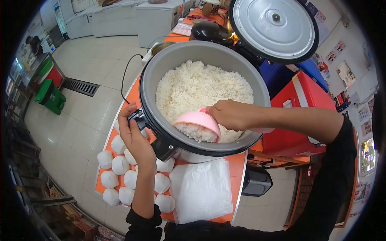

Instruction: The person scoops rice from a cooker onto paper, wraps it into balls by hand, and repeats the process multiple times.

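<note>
A large rice cooker (149,86) stands on an orange table, its pot partly filled with cooked white rice (201,84). My right hand (231,115) grips a pink bowl-shaped scoop (197,117) by its handle. The scoop is tilted inside the pot near the front wall, with rice in its mouth. On the cooker's left side, my left hand (134,130) has its fingers around the black handle (139,118). The cooker's round metal lid (273,24) is raised at the back. Several wrapped white rice portions (120,165) sit below my left hand.
A stack of clear plastic bags (202,190) lies at the table's front. To the right is a red cooler box (307,92). A green bin (50,96) and a floor drain (81,86) are at left. Another person (35,45) is far off at left.
</note>
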`<state>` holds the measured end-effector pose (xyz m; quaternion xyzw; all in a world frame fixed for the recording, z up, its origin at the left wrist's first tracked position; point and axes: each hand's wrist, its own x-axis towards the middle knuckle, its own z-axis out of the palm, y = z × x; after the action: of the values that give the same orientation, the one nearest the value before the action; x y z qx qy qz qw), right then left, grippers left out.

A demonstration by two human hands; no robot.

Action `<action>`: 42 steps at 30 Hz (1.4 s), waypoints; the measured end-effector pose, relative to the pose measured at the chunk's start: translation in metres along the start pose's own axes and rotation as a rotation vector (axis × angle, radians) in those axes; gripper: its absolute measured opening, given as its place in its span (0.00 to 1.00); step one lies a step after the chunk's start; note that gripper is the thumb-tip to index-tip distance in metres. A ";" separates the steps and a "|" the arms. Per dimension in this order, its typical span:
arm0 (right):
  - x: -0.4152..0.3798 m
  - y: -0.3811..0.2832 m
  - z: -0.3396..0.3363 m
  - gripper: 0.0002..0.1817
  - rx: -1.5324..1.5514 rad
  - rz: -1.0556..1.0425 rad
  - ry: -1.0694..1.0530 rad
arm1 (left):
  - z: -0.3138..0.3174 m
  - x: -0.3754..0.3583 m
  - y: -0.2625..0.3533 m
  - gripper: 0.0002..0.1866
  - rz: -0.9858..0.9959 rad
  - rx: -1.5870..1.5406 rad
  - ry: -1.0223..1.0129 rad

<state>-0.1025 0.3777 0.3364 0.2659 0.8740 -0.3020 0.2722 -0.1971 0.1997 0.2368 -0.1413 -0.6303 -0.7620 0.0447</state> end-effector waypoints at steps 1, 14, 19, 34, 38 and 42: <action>0.005 0.007 -0.005 0.21 -0.006 -0.006 0.010 | -0.001 0.001 -0.003 0.14 0.043 0.007 -0.026; -0.123 0.092 0.003 0.16 0.723 -0.236 0.068 | -0.079 -0.240 -0.045 0.18 0.282 0.617 -0.898; -0.119 0.136 0.202 0.28 1.345 -0.101 -0.094 | -0.118 -0.314 -0.106 0.35 0.172 0.883 -0.868; -0.034 0.177 0.390 0.20 -0.247 -0.331 0.606 | -0.127 -0.314 -0.123 0.64 0.037 1.126 -0.868; -0.022 0.168 0.387 0.21 -0.112 -0.235 0.523 | -0.129 -0.319 -0.127 0.64 0.075 1.111 -0.846; -0.026 0.173 0.370 0.24 -0.014 -0.222 0.454 | -0.133 -0.316 -0.117 0.62 0.035 1.057 -0.846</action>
<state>0.1417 0.2377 0.0394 0.2276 0.9387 -0.2566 0.0360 0.0552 0.0590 0.0180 -0.3968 -0.8792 -0.2294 -0.1302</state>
